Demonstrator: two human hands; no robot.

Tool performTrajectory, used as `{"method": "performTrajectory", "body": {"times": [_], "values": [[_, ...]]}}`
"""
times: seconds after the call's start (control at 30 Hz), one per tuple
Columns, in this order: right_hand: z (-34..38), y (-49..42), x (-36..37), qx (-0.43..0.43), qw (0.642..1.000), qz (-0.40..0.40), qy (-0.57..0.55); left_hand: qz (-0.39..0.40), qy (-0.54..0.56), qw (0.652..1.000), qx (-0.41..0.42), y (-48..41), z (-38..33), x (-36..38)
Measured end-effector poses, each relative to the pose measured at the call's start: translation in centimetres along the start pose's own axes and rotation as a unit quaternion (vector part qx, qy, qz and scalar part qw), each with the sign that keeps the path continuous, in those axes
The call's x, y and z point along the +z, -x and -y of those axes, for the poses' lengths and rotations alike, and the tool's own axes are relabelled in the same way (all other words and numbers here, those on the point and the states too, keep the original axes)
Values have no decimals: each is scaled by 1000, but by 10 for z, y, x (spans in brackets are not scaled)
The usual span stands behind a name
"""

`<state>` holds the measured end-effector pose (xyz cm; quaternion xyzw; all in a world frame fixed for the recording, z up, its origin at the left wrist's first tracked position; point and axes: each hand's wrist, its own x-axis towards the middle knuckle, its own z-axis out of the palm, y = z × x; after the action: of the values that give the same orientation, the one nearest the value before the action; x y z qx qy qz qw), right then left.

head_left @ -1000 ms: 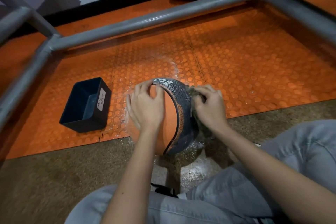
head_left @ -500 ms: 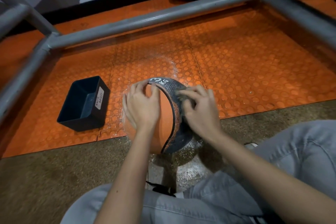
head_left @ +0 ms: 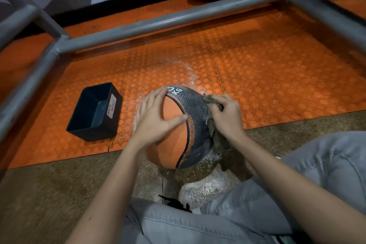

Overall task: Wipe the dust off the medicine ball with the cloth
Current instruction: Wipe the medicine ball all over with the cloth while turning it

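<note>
1. The orange studded rubber floor mat fills the far half of the view and is bordered by a grey metal tube frame. Nearer the person it gives way to speckled brown flooring.
2. The orange-and-black textured medicine ball, marked "KG", sits on the floor where the mat meets the brown flooring, just in front of the person's knees. It is probably heavy and dense and unlikely to skid, but being round it could roll under a sideways rub. The patterned black band looks grippy, while the smooth orange panel looks slicker.
3. A dark blue rectangular plastic bin labelled "WASTE BASKET" stands on the mat, near the ball's left and apart from it.
4. The left hand lies flat on the ball's upper left with fingers spread and thumb reaching across, steadying it rather than gripping. That is a sensible brace: press down from above, opposite the wiping side.
5. The right hand is curled around the cloth, holding it against the ball's right flank.
6. The crumpled olive-brown cloth is soft and limp, and its loose tail hangs below the fist. Bunching it would give firmer contact.
7. White dust speckles the floor beneath the ball.
</note>
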<state>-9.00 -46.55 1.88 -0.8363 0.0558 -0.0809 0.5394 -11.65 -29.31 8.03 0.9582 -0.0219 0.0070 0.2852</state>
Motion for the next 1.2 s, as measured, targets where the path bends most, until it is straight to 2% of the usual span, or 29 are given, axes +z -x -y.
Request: {"method": "performTrajectory", "body": {"times": [0.13,0.2,0.27,0.37,0.43,0.5,0.63,0.67,0.73,0.87,0.93,1.0,1.13,1.2], "values": [[41,28,4,-217,974,21,63,38,1,999,19,0,4,-7],[41,27,2,-259,961,52,78,47,-16,998,35,0,4,-3],[28,7,-5,-217,973,51,57,51,-33,997,48,-1,3,0],[1,-26,-18,-65,997,48,14,58,-45,995,61,0,-4,5],[-5,-30,-19,-29,998,43,24,58,-53,995,59,2,-11,7],[6,-20,-16,-71,996,33,50,51,-62,995,54,2,-12,8],[47,23,-4,-266,959,47,90,52,-55,995,63,-1,-11,7],[50,27,-4,-282,954,55,86,56,-51,995,63,-1,-11,7],[43,16,-6,-256,962,63,68,59,-51,995,67,-1,-13,8],[2,-28,-18,-70,997,29,21,66,-73,992,79,1,-17,12],[-5,-31,-19,-33,999,25,22,58,-85,991,81,2,-20,13],[5,-19,-17,-70,996,24,55,45,-88,993,68,3,-20,13],[38,19,-9,-246,966,35,78,32,-69,995,69,1,-12,11],[38,19,-11,-260,961,52,84,34,-60,995,75,4,-9,12]]}}
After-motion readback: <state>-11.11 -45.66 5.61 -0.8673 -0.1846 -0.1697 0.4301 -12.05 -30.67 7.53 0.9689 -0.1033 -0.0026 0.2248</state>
